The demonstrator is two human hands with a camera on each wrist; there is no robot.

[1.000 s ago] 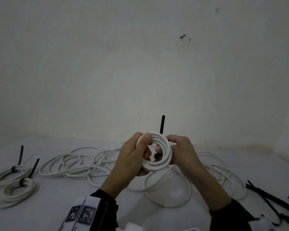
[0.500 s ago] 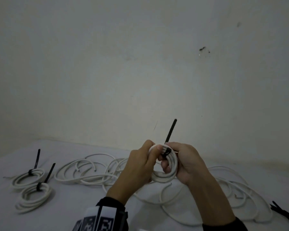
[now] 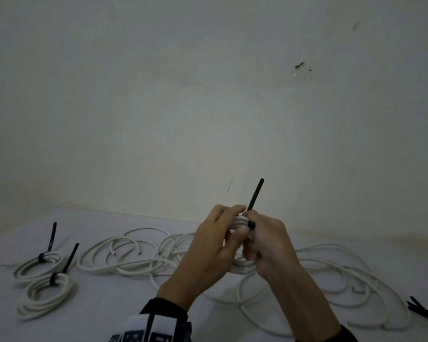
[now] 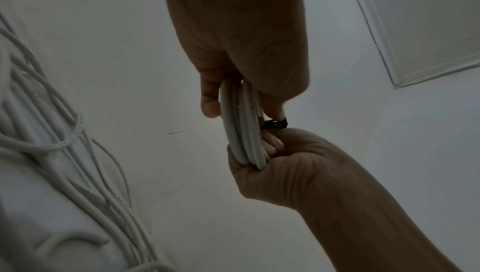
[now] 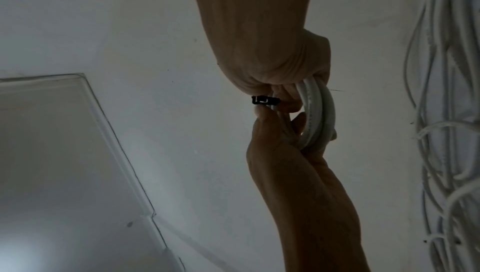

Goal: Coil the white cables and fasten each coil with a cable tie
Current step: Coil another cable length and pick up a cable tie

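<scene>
- Both hands hold the coil (image 3: 240, 222) up above the table (image 3: 104, 309): left hand (image 3: 208, 245) wrapped round its near-left side, right hand (image 3: 267, 243) pinching it at the cable tie (image 3: 253, 198).
- The cable looks light and springy, likely to unwind, so grip across all loops beside the tie.
- No containers in view.

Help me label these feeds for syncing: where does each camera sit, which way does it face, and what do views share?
Head: worn on the head, facing forward and down; left hand and right hand grip the white coil.
Left wrist: looks along the left palm to its fingers; right forearm enters below.
Right wrist: looks along the right palm; left forearm enters below.
Shared: both wrist views show the coil and the cable tie head.
</scene>
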